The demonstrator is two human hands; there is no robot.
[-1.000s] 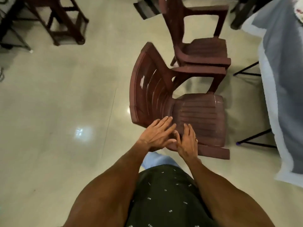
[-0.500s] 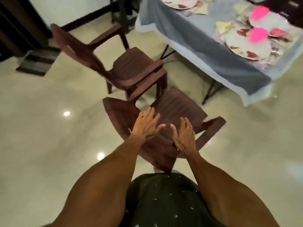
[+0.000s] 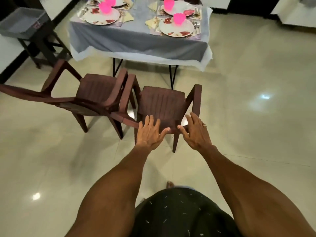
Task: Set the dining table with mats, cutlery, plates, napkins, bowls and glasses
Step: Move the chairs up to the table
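The chair (image 3: 162, 103) now stands upright, facing the near edge of the table (image 3: 136, 40), beside a second chair (image 3: 95, 91). The left hand (image 3: 150, 134) and right hand (image 3: 196, 132) hover with fingers spread wide, holding nothing. Plates (image 3: 176, 27) and cups (image 3: 179, 18) already sit on the table, so the setting looks nearly finished.

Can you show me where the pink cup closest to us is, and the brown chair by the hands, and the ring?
Nearest pink cup (image 3: 179, 18), head view: its side wall.
Brown chair at the hands (image 3: 162, 104), head view: middle of the seat.
Ring (image 3: 204, 124), head view: on a right-hand finger.
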